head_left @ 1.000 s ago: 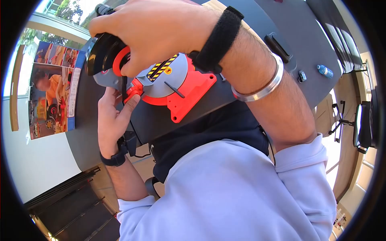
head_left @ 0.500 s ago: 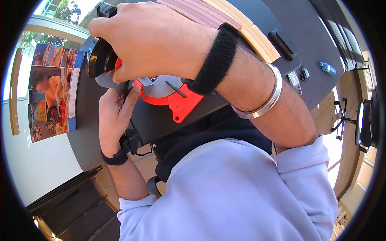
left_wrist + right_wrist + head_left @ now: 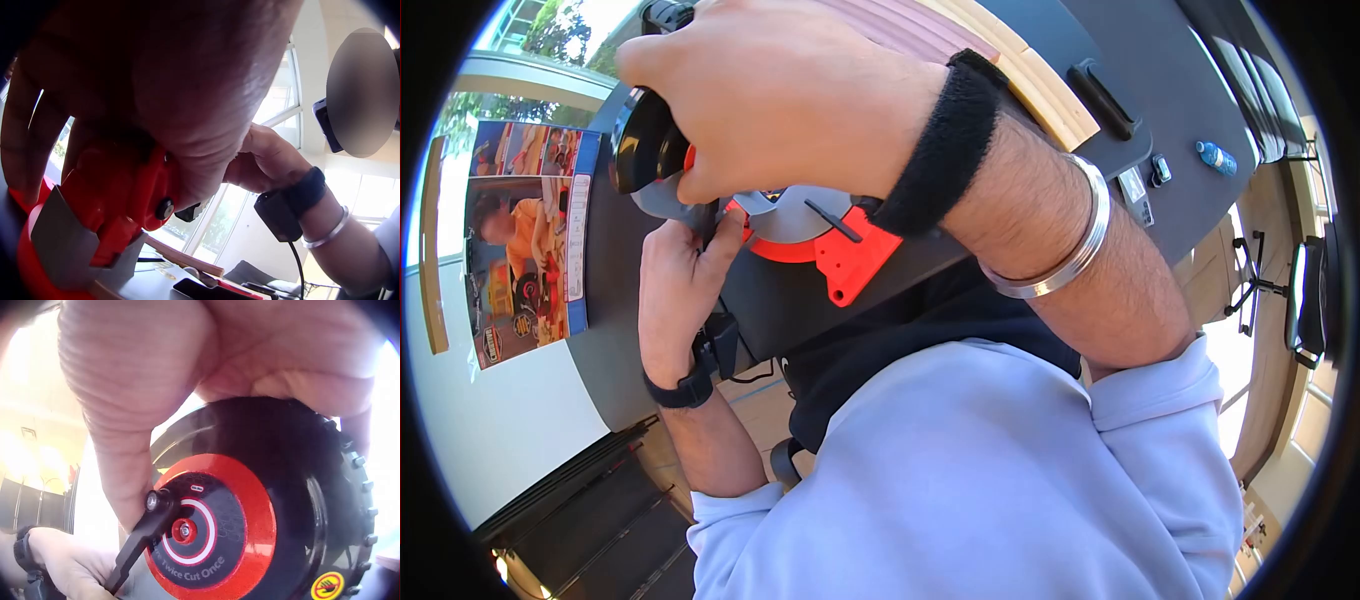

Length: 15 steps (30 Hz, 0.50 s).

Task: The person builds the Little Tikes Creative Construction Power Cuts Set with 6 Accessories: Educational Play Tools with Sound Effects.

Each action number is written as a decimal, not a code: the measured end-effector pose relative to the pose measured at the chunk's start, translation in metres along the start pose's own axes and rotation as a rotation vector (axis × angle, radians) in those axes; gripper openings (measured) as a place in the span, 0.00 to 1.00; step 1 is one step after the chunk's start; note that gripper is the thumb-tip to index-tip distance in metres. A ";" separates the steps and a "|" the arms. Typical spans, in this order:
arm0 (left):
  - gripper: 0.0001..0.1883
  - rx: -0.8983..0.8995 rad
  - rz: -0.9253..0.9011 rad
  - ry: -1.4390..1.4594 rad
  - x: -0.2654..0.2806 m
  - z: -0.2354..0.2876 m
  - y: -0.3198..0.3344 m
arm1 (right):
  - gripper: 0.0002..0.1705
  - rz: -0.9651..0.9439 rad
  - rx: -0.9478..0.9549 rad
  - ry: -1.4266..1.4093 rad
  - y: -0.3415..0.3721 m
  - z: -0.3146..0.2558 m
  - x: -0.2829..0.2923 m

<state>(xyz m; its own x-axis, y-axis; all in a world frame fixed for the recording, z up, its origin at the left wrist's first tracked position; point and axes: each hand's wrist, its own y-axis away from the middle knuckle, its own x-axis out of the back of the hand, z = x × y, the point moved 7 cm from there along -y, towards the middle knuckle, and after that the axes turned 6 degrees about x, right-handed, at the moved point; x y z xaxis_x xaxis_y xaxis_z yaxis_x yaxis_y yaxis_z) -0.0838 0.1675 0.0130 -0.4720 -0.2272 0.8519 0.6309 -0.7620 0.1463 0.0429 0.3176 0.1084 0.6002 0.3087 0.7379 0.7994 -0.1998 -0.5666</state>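
Observation:
A toy miter saw (image 3: 860,262) with a red base and grey round table (image 3: 798,215) stands near the desk's front edge. My right hand (image 3: 785,100) reaches across it and grips its black blade guard (image 3: 294,456) from above, fingers over the top. The thumb side lies by a black link arm (image 3: 140,540) on the guard's red-ringed face. At the saw's left side my left hand (image 3: 680,280) holds the red pivot piece (image 3: 112,181) between thumb and fingers. The right hand and wrist cover much of the saw in the head view.
A picture box (image 3: 530,250) stands at the left by the window. Pinkish and yellowish boards (image 3: 1035,90) lie beyond the right hand. Farther right are a black case (image 3: 1103,100), a small device (image 3: 1161,170) and a blue bottle (image 3: 1216,158).
My right hand has shifted slightly over the saw and now hides more of its grey table and striped label. The boards have come into fuller view. The left hand stays at the pivot piece.

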 end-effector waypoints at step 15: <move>0.19 -0.075 -0.013 0.336 -0.014 -0.009 0.015 | 0.23 0.029 0.048 0.005 -0.004 -0.010 -0.010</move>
<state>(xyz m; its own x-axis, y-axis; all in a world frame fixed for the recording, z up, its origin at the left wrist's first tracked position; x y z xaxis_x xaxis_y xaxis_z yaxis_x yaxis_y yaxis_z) -0.0728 0.1539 -0.0015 -0.6644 -0.3946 0.6347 0.5820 -0.8060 0.1081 0.0341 0.3058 0.1068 0.6233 0.2988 0.7226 0.7795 -0.1638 -0.6046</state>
